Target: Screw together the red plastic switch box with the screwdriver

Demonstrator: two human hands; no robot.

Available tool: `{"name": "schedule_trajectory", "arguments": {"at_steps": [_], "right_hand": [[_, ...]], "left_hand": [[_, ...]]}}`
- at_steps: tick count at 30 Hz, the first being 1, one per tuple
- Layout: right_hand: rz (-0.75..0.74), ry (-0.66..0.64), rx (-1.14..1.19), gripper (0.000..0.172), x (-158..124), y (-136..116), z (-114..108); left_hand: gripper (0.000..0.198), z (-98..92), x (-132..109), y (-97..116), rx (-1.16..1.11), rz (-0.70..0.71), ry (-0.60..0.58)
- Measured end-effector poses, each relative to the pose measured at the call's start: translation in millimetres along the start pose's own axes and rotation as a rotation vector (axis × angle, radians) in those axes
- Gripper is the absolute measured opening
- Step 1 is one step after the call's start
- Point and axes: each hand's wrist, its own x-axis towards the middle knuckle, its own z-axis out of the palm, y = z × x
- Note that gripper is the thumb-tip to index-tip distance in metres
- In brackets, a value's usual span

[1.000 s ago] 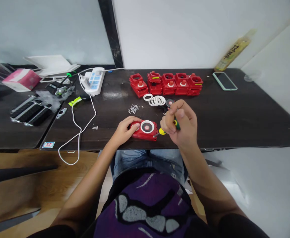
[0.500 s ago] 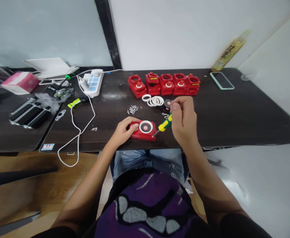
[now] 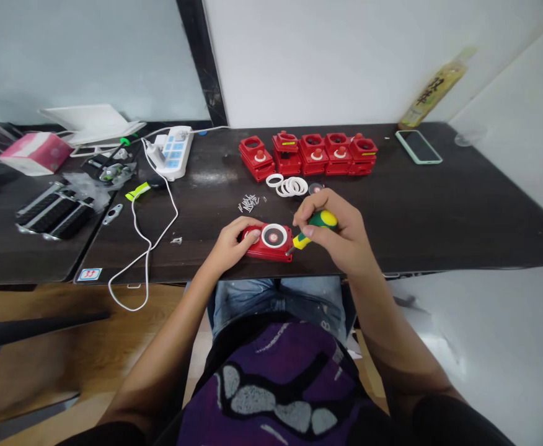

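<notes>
My left hand (image 3: pixel 232 246) is wrapped round the left end of a red plastic housing (image 3: pixel 264 253) near the table's front edge. A white ring (image 3: pixel 274 236) with a dark disc inside sits on the housing's top. In my right hand (image 3: pixel 341 238) is a screwdriver (image 3: pixel 323 220) with a green and yellow handle. It slants down to the left, its tip at the housing's front right corner. Behind lie several loose white rings (image 3: pixel 294 186) and a small heap of screws (image 3: pixel 249 202). A dark round part (image 3: pixel 315 188) is partly hidden behind my right hand.
Several red housings (image 3: pixel 312 155) stand in a row at the back. A phone (image 3: pixel 419 147) and a yellow bottle (image 3: pixel 434 96) are at the right. On the left are a power strip (image 3: pixel 177 152), a white cable (image 3: pixel 148 248), black metal-framed parts (image 3: pixel 55 212) and a pink box (image 3: pixel 36 153).
My right hand has shifted its hold on the screwdriver, its fingers now wrapping further down the handle. The tip stays at the same corner, and my left hand keeps its grip.
</notes>
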Motion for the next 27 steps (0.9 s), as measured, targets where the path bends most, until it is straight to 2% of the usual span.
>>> {"name": "schedule_trajectory", "arguments": {"at_steps": [2,4,6,10,14,17,20,23,25,27], "right_hand": [[0.009,0.076,0.228,0.012,2.8,8.2,7.4],[0.007,0.176,0.407,0.026,6.8,14.6,15.3],[0.015,0.212,0.509,0.040,9.7,16.4,21.2],[0.019,0.175,0.573,0.047,9.2,11.6,24.3],[0.000,0.277,0.576,0.054,7.5,16.4,25.6],[-0.045,0.309,0.549,0.053,8.5,26.8,27.7],[-0.122,0.299,0.346,0.046,9.8,28.9,25.3],[-0.202,0.237,-0.092,0.036,10.1,16.5,16.0],[-0.201,0.183,-0.337,0.026,8.5,4.9,9.1],[-0.181,0.147,-0.463,0.016,4.3,-3.3,5.6]], "left_hand": [[0.024,0.1,0.1,0.7,-0.006,0.000,0.002],[0.024,0.2,0.0,1.6,-0.013,-0.004,0.002],[0.025,0.4,-0.2,2.1,-0.013,-0.013,-0.001],[0.027,0.2,-0.4,1.4,0.009,-0.023,-0.004],[0.027,0.2,0.1,1.7,0.008,-0.024,0.002],[0.025,0.5,0.2,2.9,-0.001,-0.029,0.004],[0.024,0.6,0.2,4.0,-0.002,-0.032,0.006],[0.024,0.2,0.5,4.9,-0.001,-0.038,0.004],[0.023,-0.1,0.9,5.5,-0.005,-0.042,0.004],[0.023,-0.3,1.1,5.7,-0.007,-0.046,0.005]]}}
